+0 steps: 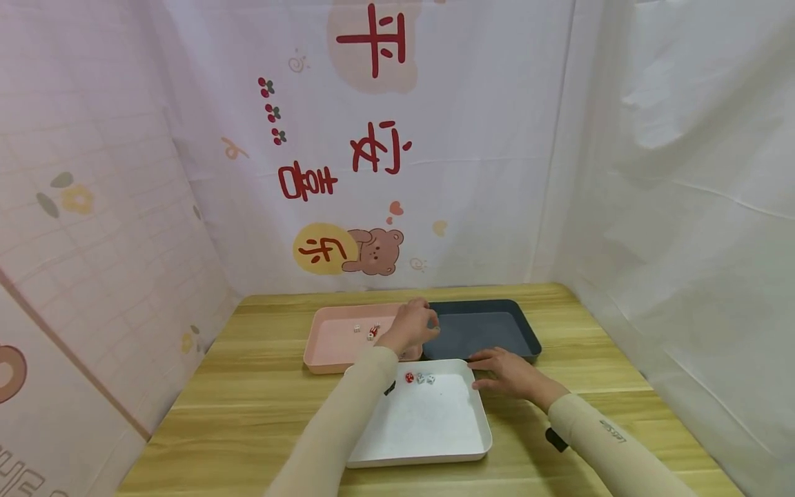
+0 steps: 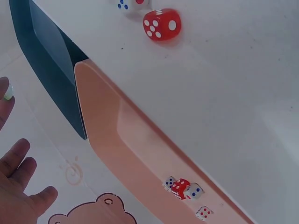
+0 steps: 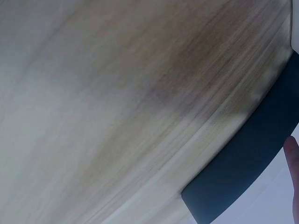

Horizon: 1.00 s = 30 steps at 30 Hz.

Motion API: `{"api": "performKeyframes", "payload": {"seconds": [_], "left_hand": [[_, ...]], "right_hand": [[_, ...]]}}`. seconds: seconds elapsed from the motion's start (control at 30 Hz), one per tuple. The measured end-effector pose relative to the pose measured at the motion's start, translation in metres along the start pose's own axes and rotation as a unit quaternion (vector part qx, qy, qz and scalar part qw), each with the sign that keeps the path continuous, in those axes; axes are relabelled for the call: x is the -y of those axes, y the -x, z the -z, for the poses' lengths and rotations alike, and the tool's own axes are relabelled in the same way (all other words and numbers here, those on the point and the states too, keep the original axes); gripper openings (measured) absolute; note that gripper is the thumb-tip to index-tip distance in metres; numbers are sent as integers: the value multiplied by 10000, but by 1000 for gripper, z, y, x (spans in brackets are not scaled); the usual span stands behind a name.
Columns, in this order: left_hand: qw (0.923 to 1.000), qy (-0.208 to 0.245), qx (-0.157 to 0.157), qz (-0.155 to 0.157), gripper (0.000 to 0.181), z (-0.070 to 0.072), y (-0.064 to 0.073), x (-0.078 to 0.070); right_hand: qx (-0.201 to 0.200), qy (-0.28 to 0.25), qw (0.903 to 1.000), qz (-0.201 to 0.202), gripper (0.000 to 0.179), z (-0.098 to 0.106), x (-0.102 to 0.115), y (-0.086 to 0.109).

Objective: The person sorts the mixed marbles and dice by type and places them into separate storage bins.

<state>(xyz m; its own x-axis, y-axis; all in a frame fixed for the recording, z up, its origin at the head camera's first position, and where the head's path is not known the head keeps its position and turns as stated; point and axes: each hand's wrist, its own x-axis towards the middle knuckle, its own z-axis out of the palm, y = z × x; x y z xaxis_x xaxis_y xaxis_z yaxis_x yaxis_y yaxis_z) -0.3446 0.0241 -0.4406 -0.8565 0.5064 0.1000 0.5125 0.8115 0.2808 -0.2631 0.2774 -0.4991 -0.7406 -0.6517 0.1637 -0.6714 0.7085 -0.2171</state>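
My left hand (image 1: 411, 327) is raised over the inner ends of the pink tray (image 1: 318, 359) and the dark blue tray (image 1: 528, 333). Thumb and a finger pinch a small pale die (image 2: 9, 92), mostly hidden by the fingertips in the left wrist view; the other fingers spread apart. At the far right corner of the white tray (image 1: 428, 458) is my right hand (image 1: 509, 374), its fingers extended at the rim beside the dark blue tray. Inside the white tray a red die (image 1: 409, 377) lies beside two white dice (image 1: 426, 379).
A red die (image 2: 181, 188) and several white dice (image 2: 204, 213) lie in the pink tray. All three trays stand close together on a wood-grain table (image 1: 248, 407). Printed white cloth (image 1: 484, 138) hangs behind and at both sides.
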Motion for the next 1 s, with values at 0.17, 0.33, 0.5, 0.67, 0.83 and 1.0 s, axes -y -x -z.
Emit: {"api": "performKeyframes", "payload": {"seconds": [0.17, 0.33, 0.5, 0.67, 0.83, 1.0], "left_hand": [[9999, -104, -2, 65, 18, -5, -2, -1], [9999, -121, 61, 16, 27, -9, -2, -1], [9999, 123, 64, -8, 28, -9, -1, 2], [9995, 310, 15, -40, 26, -8, 1, 7], [9984, 560, -36, -33, 28, -4, 5, 8], [9968, 785, -123, -32, 27, 1, 10, 8]], "right_hand": [[35, 55, 10000, -3, 49, 0, 1, 0], [39, 54, 10000, 16, 48, 0, 1, -2], [5, 91, 10000, 35, 48, 2, 0, -1], [2, 121, 9999, 51, 48, 4, 2, -1], [-8, 147, 9999, 75, 47, 4, 2, -2], [-89, 170, 9997, 130, 47, 3, 1, -2]]}}
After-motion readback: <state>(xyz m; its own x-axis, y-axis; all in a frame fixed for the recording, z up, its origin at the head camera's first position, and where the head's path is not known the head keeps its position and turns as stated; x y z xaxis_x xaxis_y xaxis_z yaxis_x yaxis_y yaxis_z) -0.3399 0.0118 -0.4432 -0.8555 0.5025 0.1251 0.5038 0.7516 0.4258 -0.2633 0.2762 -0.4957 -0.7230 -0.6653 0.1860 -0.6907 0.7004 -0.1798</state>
